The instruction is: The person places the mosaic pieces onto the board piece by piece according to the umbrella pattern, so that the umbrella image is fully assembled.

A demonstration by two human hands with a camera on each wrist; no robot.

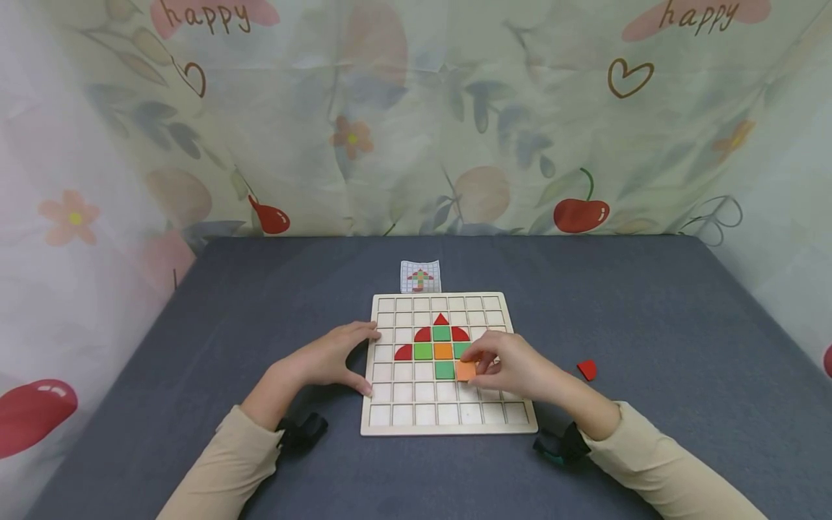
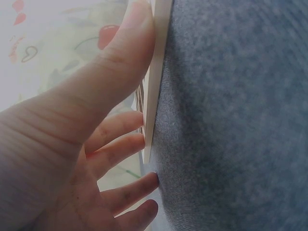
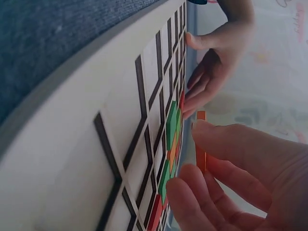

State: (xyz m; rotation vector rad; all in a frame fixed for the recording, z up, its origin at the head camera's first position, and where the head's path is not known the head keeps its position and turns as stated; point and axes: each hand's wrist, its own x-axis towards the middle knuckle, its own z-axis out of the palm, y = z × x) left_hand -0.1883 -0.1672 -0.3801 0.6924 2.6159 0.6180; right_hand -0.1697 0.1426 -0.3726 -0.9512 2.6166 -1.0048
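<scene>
A wooden grid board (image 1: 416,426) lies on the table with coloured tiles set in its cells. My right hand (image 1: 510,363) pinches an orange square tile (image 1: 465,371) between thumb and fingers. In the right wrist view this orange tile (image 3: 201,154) is held on edge, apart from the board. My left hand (image 1: 328,355) touches the board's left edge with the thumb and some fingertips, fingers spread and fairly straight. Placed tiles include a red triangle (image 1: 440,319), an orange square (image 1: 443,351), several green squares (image 1: 445,370) and red quarter-circles (image 1: 404,352).
A small pattern card (image 1: 420,277) lies behind the board. One red quarter-circle tile (image 1: 587,370) is on the dark table (image 1: 292,274), right of the board. A patterned cloth (image 1: 416,130) hangs behind the table.
</scene>
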